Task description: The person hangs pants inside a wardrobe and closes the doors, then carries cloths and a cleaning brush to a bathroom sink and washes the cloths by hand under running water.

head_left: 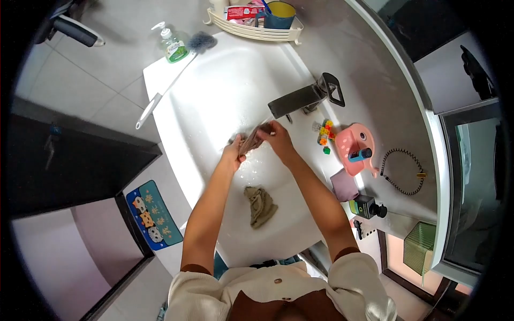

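One olive cloth (261, 207), one faucet (294, 101), two pump bottles (175, 50) (364, 206)

We are holding a cloth (254, 141) between our two hands, the left hand (232, 153) gripping its lower left part and the right hand (278, 138) pinching its upper right end. The cloth is showing a dull grey-brown, and it is looking thin and soft. It is bunching into narrow, uneven folds, with parts of its edge hiding behind our fingers, so we are not making out its full shape. It is slanting from lower left to upper right, staying clear of the sink (206, 91) floor, its upper end lying just beside the tap (296, 100) mouth.
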Available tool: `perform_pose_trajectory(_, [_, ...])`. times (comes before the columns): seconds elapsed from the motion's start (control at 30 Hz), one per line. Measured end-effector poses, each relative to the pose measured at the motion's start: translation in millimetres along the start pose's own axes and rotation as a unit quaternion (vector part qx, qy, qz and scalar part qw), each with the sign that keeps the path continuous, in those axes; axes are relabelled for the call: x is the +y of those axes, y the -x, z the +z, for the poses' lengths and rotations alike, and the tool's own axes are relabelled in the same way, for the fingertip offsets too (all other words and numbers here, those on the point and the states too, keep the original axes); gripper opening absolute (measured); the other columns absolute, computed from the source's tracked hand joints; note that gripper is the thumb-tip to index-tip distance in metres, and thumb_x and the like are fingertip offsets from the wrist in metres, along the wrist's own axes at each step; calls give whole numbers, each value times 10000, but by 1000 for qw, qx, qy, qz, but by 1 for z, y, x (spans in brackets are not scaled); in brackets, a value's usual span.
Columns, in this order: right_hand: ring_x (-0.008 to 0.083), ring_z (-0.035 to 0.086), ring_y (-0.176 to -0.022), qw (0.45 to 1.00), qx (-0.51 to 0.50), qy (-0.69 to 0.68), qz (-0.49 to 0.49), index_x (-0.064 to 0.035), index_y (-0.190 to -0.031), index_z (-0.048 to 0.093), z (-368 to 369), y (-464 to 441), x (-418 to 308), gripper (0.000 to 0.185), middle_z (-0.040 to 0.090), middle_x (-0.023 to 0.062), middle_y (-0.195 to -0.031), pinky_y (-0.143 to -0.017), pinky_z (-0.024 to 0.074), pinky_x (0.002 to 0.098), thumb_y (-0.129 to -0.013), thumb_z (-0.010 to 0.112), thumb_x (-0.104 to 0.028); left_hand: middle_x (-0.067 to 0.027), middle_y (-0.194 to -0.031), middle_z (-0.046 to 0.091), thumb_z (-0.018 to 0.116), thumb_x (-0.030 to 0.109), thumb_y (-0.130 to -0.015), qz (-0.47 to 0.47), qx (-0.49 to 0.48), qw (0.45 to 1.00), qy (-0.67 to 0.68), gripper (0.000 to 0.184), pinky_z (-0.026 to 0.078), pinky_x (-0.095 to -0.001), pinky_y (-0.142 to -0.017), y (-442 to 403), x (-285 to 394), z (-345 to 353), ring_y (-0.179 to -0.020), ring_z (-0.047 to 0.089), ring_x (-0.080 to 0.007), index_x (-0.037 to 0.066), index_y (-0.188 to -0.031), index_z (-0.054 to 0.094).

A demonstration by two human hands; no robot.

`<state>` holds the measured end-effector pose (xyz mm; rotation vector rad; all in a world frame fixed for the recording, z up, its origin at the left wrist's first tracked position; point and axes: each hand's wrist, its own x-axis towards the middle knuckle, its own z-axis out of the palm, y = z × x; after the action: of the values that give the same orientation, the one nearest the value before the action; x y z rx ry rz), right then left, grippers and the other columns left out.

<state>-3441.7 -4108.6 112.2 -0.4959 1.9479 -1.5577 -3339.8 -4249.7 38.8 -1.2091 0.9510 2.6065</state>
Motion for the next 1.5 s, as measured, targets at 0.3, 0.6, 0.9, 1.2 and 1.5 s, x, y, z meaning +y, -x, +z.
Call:
perform_pose_trajectory(0.3, [160, 590, -826, 938, -142, -284, 142, -45, -1064, 512, 17, -30, 1, 363, 606, 85, -902, -701, 497, 258, -924, 502, -380, -33, -756, 562, 568, 407, -868, -18, -171, 967, -187, 344, 424, -250, -507, 45, 23, 47, -614, 512, -119, 75, -950, 538])
perform_pose_trajectory(0.6, [170, 585, -886, 954, 62, -275, 101, -73, -1069, 548, 0, -23, 15, 356, 621, 75, -941, -791, 464, 305, -944, 382, -362, -130, -826, 596, 590, 50, -791, 5, -93, 992, 83, 187, 558, -346, -780, 49, 33, 66, -701, 586, -233, -10, -966, 561])
perform_pose_trajectory(0.9, [171, 585, -719, 901, 338, -246, -113, -36, -975, 547, -52, 42, -92, 441, 613, 75, -810, -708, 473, 305, -950, 351, -429, -24, -702, 518, 655, 81, -789, -61, -132, 974, 173, 138, 372, -186, -436, 63, 4, 106, -558, 471, -102, 51, -859, 540])
perform_pose_trajectory(1.2, [124, 506, -519, 927, 300, -204, -95, -36, -820, 526, -70, 47, -130, 360, 542, 44, -619, -502, 424, 250, -915, 482, -381, -31, -703, 506, 656, 69, -778, -57, -155, 977, 138, 134, 355, -175, -422, 97, -7, 123, -571, 458, -101, 50, -831, 534])
perform_pose_trajectory(1.5, [118, 489, -472, 928, 278, -225, -101, -26, -823, 502, -65, 52, -115, 315, 541, 56, -591, -455, 395, 238, -925, 485, -324, -49, -739, 512, 661, 51, -773, -83, -121, 981, 124, 146, 354, -168, -422, 129, -28, 103, -594, 462, -109, 32, -860, 544])
